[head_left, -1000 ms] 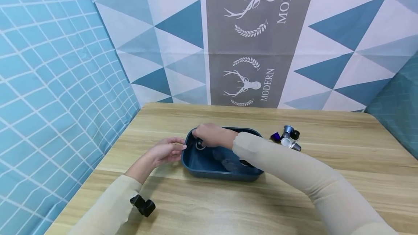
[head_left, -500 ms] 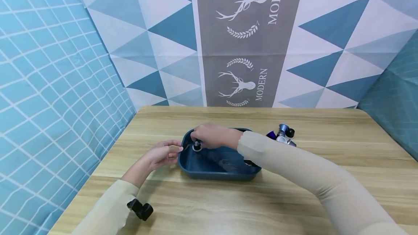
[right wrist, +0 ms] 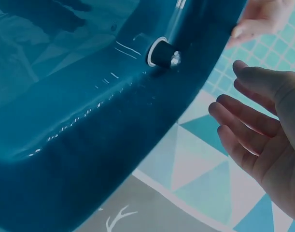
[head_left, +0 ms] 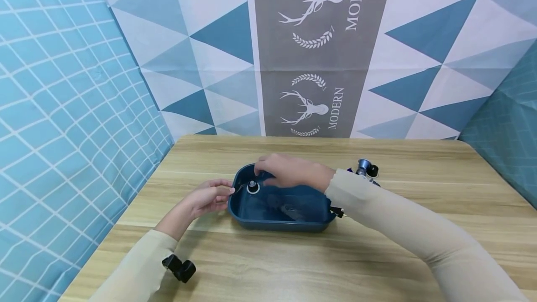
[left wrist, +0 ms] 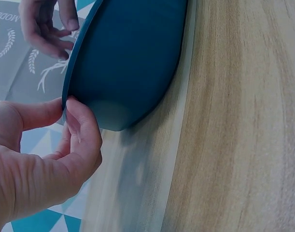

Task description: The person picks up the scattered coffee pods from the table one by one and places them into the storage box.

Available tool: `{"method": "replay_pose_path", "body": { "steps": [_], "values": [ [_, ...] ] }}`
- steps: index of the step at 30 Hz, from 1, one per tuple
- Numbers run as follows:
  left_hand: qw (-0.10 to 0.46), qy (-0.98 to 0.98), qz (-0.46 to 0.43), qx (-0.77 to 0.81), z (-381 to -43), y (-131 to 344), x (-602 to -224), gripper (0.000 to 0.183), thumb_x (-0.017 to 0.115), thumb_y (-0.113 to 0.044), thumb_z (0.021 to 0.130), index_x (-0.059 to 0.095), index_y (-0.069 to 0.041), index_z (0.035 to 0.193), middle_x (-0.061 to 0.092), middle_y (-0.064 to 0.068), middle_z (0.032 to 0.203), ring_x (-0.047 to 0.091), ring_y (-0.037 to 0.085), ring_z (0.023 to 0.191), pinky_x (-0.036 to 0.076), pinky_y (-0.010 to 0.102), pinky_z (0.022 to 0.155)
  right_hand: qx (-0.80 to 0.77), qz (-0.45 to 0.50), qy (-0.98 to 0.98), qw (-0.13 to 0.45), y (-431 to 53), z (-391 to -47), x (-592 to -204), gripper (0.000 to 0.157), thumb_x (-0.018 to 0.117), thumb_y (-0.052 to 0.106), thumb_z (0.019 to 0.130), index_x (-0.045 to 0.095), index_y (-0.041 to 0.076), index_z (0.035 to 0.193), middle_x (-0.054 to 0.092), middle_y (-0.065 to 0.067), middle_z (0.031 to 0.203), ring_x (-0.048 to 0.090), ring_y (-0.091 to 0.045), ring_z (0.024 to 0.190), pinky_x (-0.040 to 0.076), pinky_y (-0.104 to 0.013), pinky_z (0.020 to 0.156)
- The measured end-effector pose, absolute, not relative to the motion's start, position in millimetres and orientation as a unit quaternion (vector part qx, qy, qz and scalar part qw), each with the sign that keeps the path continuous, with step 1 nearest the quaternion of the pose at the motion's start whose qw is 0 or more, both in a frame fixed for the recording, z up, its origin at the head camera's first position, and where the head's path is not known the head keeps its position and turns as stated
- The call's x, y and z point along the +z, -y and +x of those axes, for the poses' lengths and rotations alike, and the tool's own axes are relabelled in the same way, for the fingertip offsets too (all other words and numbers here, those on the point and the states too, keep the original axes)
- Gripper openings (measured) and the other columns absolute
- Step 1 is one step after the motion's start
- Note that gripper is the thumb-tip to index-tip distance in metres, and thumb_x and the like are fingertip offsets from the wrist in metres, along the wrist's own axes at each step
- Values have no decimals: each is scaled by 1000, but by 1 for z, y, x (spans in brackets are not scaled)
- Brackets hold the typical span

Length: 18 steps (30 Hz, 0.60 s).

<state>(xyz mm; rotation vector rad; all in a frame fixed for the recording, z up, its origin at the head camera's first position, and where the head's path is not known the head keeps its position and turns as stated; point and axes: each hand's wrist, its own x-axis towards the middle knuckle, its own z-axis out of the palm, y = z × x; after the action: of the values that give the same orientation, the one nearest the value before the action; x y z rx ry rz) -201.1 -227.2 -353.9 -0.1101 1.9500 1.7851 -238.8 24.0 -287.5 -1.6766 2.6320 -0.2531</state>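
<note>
Capsule: a small dark capsule (head_left: 252,187) with a silver rim stood inside the blue tray (head_left: 277,220), at the tray's far left corner
Right hand: the right hand (head_left: 289,171) hovered above the tray's far side, just right of the capsule; its fingers (right wrist: 244,116) were relaxed and spread, holding nothing, apart from the capsule
Left hand: the left hand (head_left: 207,198) pinched the tray's left rim between thumb and fingers (left wrist: 82,125), just left of the capsule
Tray: it sat on the wooden table (head_left: 377,255), near its middle
Other capsules: a small cluster (head_left: 366,170) lay on the table right of the tray, behind the right sleeve
</note>
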Motion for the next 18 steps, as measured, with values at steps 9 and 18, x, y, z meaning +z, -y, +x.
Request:
{"method": "replay_pose_path", "body": {
  "steps": [9, 18],
  "values": [
    [247, -711, -34, 658, -200, 228, -354, 37, 54, -12, 95, 42, 3, 127, 61, -5, 80, 59, 3, 71, 52, 18, 66, -114, -514, -850, -20, -45, -237, -285, 26, 67, 19, 90, 64, 9, 114, 68, -6, 113, 65, -16, 100, 54, -30, 91],
    [247, -707, -37, 662, -201, 228, -354, 36, 54, -12, 96, 42, 1, 127, 62, -5, 81, 59, 4, 72, 51, 18, 65, -121, -496, -859, -45, -63, -231, -283, 23, 67, 21, 90, 65, 12, 111, 68, -4, 112, 65, -17, 101, 54, -31, 89]
  ]
}}
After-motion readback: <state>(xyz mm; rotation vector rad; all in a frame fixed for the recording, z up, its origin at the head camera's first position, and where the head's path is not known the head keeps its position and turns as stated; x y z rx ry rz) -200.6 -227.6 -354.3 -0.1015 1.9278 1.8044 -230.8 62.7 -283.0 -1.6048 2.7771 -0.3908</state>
